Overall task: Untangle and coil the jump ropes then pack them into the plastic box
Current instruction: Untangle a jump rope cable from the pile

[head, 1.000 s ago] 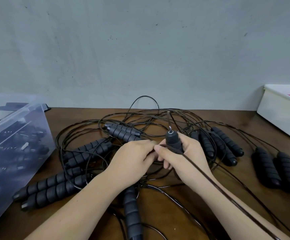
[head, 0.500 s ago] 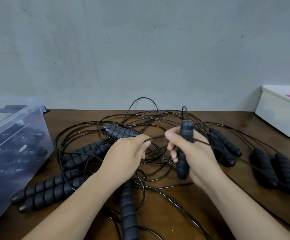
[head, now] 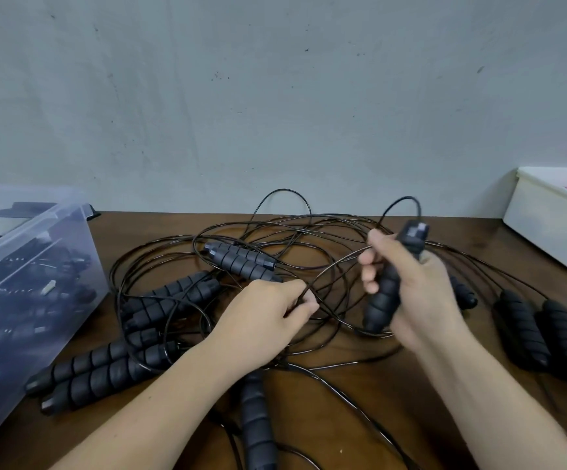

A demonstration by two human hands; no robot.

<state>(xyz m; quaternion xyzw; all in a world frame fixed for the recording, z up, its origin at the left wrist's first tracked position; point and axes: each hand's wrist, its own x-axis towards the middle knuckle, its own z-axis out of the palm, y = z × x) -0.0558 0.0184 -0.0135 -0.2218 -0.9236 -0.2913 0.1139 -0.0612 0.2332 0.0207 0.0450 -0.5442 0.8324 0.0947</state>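
Now the right hand (head: pixel 421 293) grips a handle (head: pixel 385 300), long axis near upright, cap end tipped toward the far edge. Left hand (head: pixel 268 310), just left of it and lower, pinches a cord (head: pixel 334 268) running up toward the right fingers. The tangle (head: pixel 238 262) lies under and beyond both hands, mid-worktop (head: pixel 312 432). Box (head: pixel 55 266) sits at the left edge, nearer the left hand, so a coiled rope likely goes out leftward.
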